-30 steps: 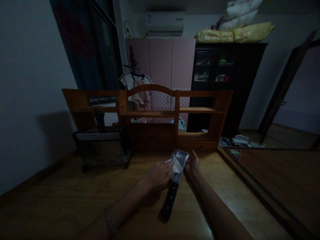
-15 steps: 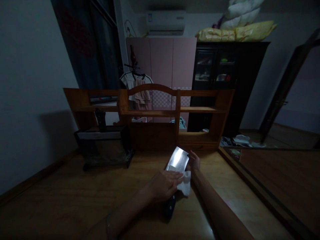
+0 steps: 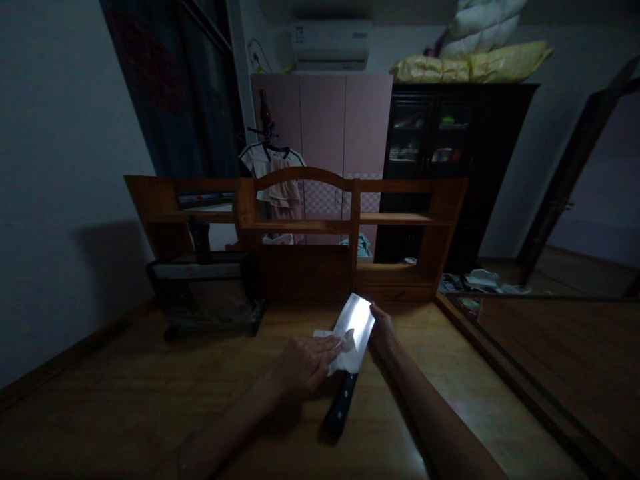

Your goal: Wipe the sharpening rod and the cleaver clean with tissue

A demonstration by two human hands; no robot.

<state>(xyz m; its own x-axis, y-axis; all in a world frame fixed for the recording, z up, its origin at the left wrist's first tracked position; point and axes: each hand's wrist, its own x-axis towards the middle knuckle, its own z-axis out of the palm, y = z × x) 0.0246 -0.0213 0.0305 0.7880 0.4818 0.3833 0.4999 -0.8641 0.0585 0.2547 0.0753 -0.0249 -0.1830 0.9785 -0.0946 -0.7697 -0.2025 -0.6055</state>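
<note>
A cleaver [image 3: 361, 315] with a broad shiny blade is tilted in front of me, its black riveted handle pointing down toward me. My right hand [image 3: 384, 331] grips the blade by its right side near the far corner; part of those fingers is hidden behind the blade. In my left hand [image 3: 306, 364] is a white paper tissue [image 3: 347, 357], pressed flat on the lower part of the blade near the handle. The fingers of that hand lie over the tissue's left part. Neither hand is on the handle.
Below is a wooden tabletop [image 3: 210, 393], with a wooden shelf unit [image 3: 306, 227] along its far edge. At the left stands a dark knife rack [image 3: 203, 293], a black-handled tool [image 3: 201, 241] sticking up from it. A raised wooden edge [image 3: 500, 363] runs along the right.
My left hand and the tissue have moved left across the blade, uncovering the handle's upper part. My right hand's fingers have closed onto the blade's side.
</note>
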